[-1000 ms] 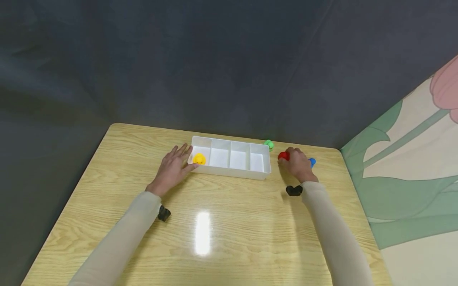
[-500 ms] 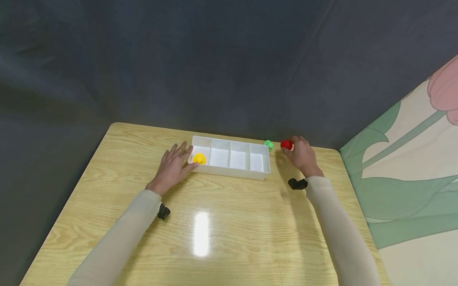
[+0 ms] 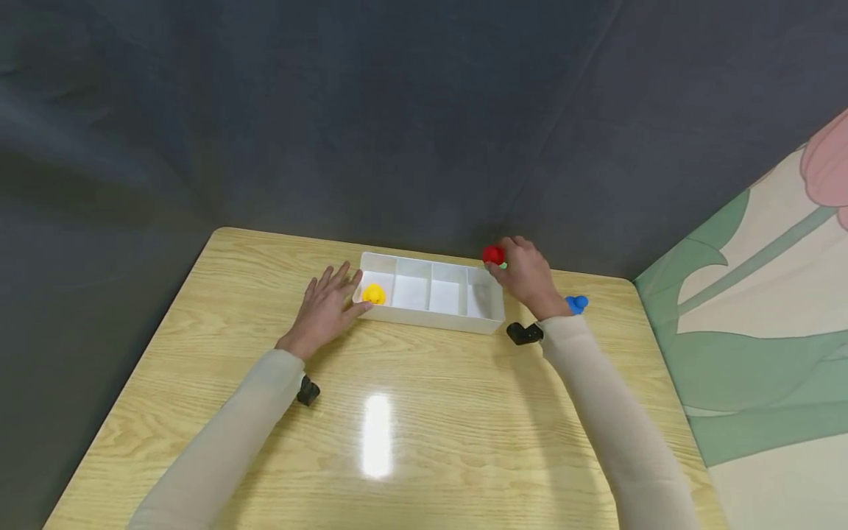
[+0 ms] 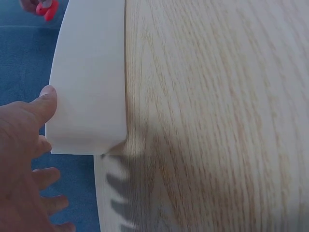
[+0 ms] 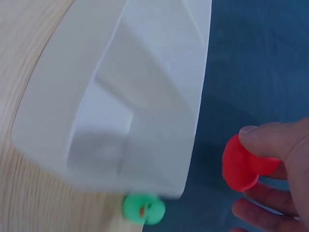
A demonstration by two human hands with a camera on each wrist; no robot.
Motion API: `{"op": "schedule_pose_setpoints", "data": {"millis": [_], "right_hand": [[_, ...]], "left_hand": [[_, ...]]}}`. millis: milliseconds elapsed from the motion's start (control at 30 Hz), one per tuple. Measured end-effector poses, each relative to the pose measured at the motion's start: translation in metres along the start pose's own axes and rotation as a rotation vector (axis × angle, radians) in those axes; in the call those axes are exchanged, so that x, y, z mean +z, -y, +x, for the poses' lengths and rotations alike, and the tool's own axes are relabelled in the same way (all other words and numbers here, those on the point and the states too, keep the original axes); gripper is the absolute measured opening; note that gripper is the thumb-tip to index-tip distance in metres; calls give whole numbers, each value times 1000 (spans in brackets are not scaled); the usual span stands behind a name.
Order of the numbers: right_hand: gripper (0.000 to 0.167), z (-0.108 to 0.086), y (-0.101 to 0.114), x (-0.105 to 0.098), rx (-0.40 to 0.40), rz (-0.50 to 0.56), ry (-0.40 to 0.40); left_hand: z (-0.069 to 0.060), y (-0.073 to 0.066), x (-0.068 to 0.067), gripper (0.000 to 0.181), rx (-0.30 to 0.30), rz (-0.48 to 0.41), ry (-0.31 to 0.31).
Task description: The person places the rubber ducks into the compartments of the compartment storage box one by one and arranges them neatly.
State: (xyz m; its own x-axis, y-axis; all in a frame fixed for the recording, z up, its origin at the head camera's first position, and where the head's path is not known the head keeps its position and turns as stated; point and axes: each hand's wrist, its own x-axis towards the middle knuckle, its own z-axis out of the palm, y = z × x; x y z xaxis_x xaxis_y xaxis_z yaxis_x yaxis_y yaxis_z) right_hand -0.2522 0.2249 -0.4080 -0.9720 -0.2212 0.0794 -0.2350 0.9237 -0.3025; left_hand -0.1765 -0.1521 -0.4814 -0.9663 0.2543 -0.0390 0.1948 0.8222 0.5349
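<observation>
A white tray [image 3: 424, 318] with several compartments lies toward the table's back edge, a yellow toy duck [image 3: 374, 294] in its leftmost one. My left hand [image 3: 323, 309] rests at the tray's left end with fingers spread; the left wrist view shows the thumb at the rim of the tray [image 4: 87, 96]. Between thumb and fingers my right hand [image 3: 528, 278] pinches a red toy [image 3: 493, 255], held up behind the tray's right end. A green toy duck [image 5: 143, 209] is beside that end, mostly hidden in the head view. The right hand [image 5: 282, 169] also shows in the right wrist view.
A blue toy [image 3: 576, 304] lies on the table [image 3: 437, 412] to the right, partly behind the right wrist. A dark curtain [image 3: 397, 118] hangs behind the table, and a flower-patterned cloth [image 3: 762, 294] is on the right.
My right hand has lifted the red toy and carried it back and left, from the tray's right side to above the green duck. The left hand stays at the tray.
</observation>
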Motion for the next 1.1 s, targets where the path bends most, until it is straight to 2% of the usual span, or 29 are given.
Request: {"op": "schedule_pose_setpoints", "data": {"millis": [200,400,533,800,1100], "right_hand": [[44,7,26,7,-22,-19,20],[42,13,45,14,-80,-32,24],[42,16,56,18,-104,-28,41],[39,18,73,23,-130,62,98],[40,18,92,32,-171,19,150]], "left_hand": [[2,0,-1,79,2,3,5],[3,-2,-3,79,-2,12,8],[4,-3,-2,78,-1,15,0],[5,-3,0,77,-11,16,7],[7,-5,0,77,-20,38,4]]}}
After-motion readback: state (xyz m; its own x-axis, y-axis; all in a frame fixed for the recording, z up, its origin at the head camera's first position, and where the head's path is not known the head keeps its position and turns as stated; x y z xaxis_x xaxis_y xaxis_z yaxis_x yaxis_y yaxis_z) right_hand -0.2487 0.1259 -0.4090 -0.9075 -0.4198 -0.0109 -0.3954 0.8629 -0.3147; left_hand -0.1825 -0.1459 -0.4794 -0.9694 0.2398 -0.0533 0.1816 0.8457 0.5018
